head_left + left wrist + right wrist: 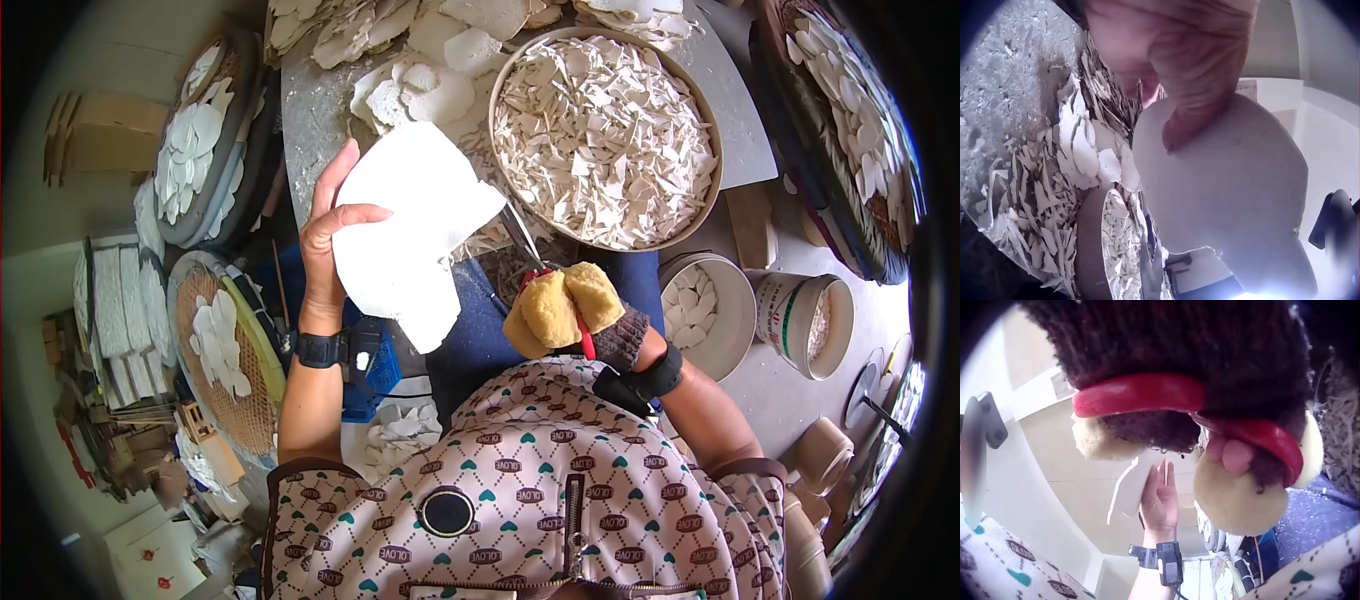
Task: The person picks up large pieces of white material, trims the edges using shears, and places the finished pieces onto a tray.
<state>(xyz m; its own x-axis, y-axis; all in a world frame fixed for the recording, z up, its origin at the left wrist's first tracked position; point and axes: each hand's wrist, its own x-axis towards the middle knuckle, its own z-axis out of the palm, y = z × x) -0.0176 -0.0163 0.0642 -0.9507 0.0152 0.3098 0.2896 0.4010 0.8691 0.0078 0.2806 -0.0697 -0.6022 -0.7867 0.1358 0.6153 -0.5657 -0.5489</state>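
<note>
My left hand (322,240) holds a thin, stiff white sheet (405,225) with a rounded top and an irregular lower edge, thumb on the near face. In the left wrist view the thumb presses flat on the sheet (1235,181). My right hand (622,338), in a dark knitted fingerless glove, grips red-handled scissors (1141,394). Yellow sponge pads (557,307) wrap its fingers and hide most of them. The scissor blades (520,232) point up and left, right at the sheet's right edge.
A round basin (607,140) full of white offcuts stands on the table (738,130). Behind the sheet lie stacked white pieces (425,90). Buckets (708,310) stand at the right. Round trays (230,350) of white pieces flank both sides; a blue crate (370,375) sits below the left wrist.
</note>
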